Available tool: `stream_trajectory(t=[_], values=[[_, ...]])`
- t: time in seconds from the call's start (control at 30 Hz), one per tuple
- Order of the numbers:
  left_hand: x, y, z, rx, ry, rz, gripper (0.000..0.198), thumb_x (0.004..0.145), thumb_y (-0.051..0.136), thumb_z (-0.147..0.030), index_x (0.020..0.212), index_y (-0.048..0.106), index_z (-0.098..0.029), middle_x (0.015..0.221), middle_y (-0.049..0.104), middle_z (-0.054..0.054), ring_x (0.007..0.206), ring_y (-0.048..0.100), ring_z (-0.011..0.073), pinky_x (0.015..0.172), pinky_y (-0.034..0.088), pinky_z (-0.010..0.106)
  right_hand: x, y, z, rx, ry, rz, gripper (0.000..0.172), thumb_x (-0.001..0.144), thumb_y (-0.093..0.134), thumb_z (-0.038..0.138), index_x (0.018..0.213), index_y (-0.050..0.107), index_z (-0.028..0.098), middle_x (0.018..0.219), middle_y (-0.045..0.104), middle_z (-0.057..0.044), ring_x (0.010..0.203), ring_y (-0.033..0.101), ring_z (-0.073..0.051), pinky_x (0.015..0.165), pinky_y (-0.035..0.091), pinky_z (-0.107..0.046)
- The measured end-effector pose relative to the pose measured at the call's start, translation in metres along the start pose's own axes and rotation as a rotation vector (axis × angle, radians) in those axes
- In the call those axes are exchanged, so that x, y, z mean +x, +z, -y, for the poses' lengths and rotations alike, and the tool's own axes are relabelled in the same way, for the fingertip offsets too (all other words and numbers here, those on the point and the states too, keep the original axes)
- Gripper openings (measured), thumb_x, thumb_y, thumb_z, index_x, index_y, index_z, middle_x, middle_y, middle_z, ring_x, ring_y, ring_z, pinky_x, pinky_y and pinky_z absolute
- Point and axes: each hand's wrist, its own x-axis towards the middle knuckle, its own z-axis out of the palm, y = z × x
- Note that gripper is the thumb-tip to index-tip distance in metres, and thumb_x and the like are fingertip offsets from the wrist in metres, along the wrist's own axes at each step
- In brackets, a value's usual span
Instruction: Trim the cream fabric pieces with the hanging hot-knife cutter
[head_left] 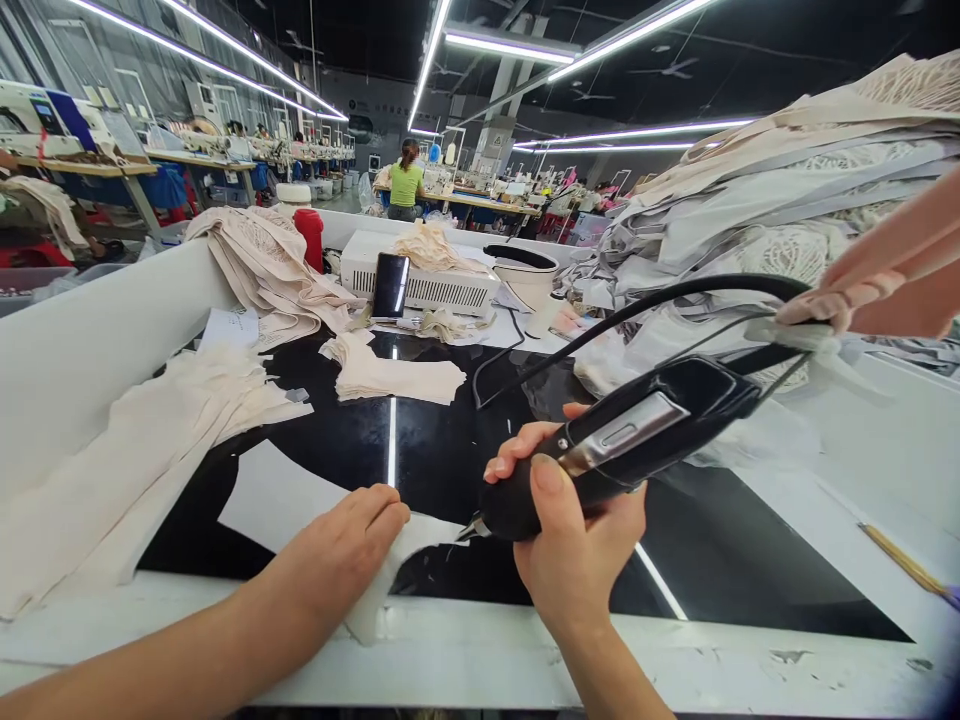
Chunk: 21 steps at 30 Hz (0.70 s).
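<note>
My right hand is wrapped around a black corded handheld cutter, a thick tool with a metal switch plate and a pointed metal tip. The tip slants down to the left and meets the edge of a white fabric piece. My left hand, fingers bent and together, presses on this piece just left of the tip. Part of the fabric hangs toward the table's front edge. A flat white piece extends left from under the left hand; its material is unclear. The left thumb is hidden.
A glossy black board covers the worktop. Cream fabric pieces lie behind my hands, with more fabric at left. A vented white box and a phone stand behind. The tool's cord arches near pinkish knotted cloth.
</note>
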Motion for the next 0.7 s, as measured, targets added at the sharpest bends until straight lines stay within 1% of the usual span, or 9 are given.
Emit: stream_trajectory(t=[0.07,0.13,0.27,0.37,0.43,0.5,0.63,0.7], values=[[0.002,-0.003,0.002,-0.018,-0.014,0.021,0.048,0.081,0.042,0.011,0.118,0.05,-0.017,0.11,0.063,0.007,0.095,0.066,0.0224,0.083,0.061,0.035,-0.002,0.0,0.001,0.017,0.001,0.0,0.036,0.085,0.077,0.025,0.116,0.059,0.029,0.08,0.068,0.006,0.06,0.063,-0.012,0.06,0.057,-0.03],[0.004,-0.005,0.005,-0.022,0.009,0.032,0.048,0.082,0.045,0.01,0.121,0.049,-0.017,0.115,0.064,0.01,0.1,0.066,0.0241,0.085,0.062,0.037,-0.005,0.0,0.002,0.03,0.002,0.0,0.036,0.085,0.077,0.024,0.116,0.059,0.03,0.081,0.068,0.006,0.06,0.064,-0.012,0.06,0.057,-0.029],[0.006,-0.01,0.01,-0.049,0.044,0.074,0.042,0.082,0.048,0.009,0.115,0.051,-0.017,0.117,0.064,0.012,0.102,0.065,0.026,0.085,0.063,0.04,-0.01,0.001,0.004,0.037,0.009,-0.011,0.038,0.083,0.078,0.021,0.116,0.059,0.03,0.082,0.069,0.006,0.06,0.064,-0.012,0.058,0.057,-0.029],[0.005,-0.012,0.011,-0.072,0.051,0.095,0.042,0.082,0.048,0.011,0.113,0.052,-0.017,0.118,0.064,0.011,0.103,0.064,0.0258,0.087,0.062,0.041,-0.012,0.003,0.006,0.036,0.013,-0.016,0.032,0.082,0.078,0.021,0.108,0.061,0.029,0.08,0.07,0.006,0.059,0.063,-0.012,0.057,0.057,-0.028],[0.005,-0.011,0.012,-0.076,0.057,0.09,0.044,0.083,0.048,0.012,0.116,0.053,-0.017,0.12,0.064,0.011,0.106,0.063,0.0258,0.089,0.062,0.042,-0.012,0.006,0.008,0.039,0.01,-0.016,0.026,0.082,0.078,0.02,0.101,0.061,0.028,0.079,0.07,0.006,0.058,0.063,-0.012,0.057,0.057,-0.027],[0.004,-0.011,0.012,-0.074,0.058,0.089,0.045,0.084,0.047,0.012,0.117,0.053,-0.017,0.121,0.063,0.011,0.107,0.063,0.0256,0.09,0.062,0.041,-0.013,0.008,0.009,0.044,0.009,-0.025,0.025,0.081,0.078,0.019,0.098,0.061,0.027,0.077,0.07,0.006,0.057,0.062,-0.011,0.055,0.057,-0.026],[0.003,-0.014,0.013,-0.062,0.032,0.138,0.049,0.08,0.044,0.015,0.115,0.055,-0.018,0.121,0.063,0.009,0.109,0.063,0.0238,0.093,0.06,0.039,-0.013,0.011,0.01,0.047,0.025,-0.049,0.031,0.079,0.077,0.017,0.103,0.061,0.027,0.075,0.07,0.007,0.056,0.063,-0.011,0.054,0.058,-0.024],[0.003,-0.016,0.014,-0.058,0.028,0.149,0.052,0.08,0.043,0.016,0.117,0.055,-0.018,0.122,0.063,0.009,0.11,0.063,0.0231,0.094,0.06,0.038,-0.013,0.011,0.011,0.043,0.021,-0.051,0.031,0.078,0.077,0.016,0.102,0.061,0.027,0.075,0.07,0.008,0.056,0.064,-0.011,0.054,0.058,-0.024]])
